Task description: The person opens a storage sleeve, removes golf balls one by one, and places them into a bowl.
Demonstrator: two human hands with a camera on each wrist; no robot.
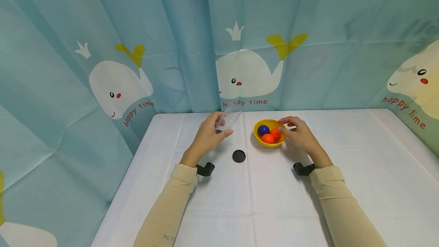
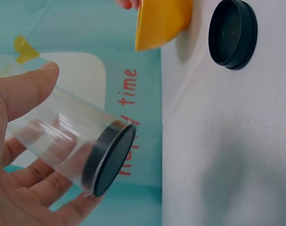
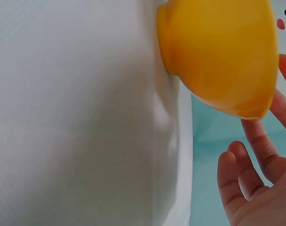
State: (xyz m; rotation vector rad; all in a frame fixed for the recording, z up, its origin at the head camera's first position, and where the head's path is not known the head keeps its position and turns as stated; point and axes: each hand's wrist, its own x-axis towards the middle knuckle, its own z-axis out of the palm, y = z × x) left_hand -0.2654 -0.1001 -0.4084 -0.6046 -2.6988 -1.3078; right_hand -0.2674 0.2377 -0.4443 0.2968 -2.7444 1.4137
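Observation:
My left hand (image 1: 209,134) grips a clear plastic tube (image 2: 63,129) above the table, thumb on one side and fingers on the other. The tube is tilted, and a black cap (image 2: 110,157) covers its lower end. My right hand (image 1: 299,135) is at the right rim of a yellow bowl (image 1: 269,145), fingers loosely bent and thumb reaching over the rim. Inside the bowl lie a blue ball (image 1: 263,130), an orange ball (image 1: 267,138) and a red-orange ball (image 1: 275,134). The thumb overlaps the red-orange ball; whether it touches is unclear.
A loose black cap (image 1: 239,156) lies on the white tablecloth (image 1: 233,201), in front of the bowl and to its left. Behind the table hangs a blue-green curtain (image 1: 181,48) printed with whales. Each wrist wears a black camera mount.

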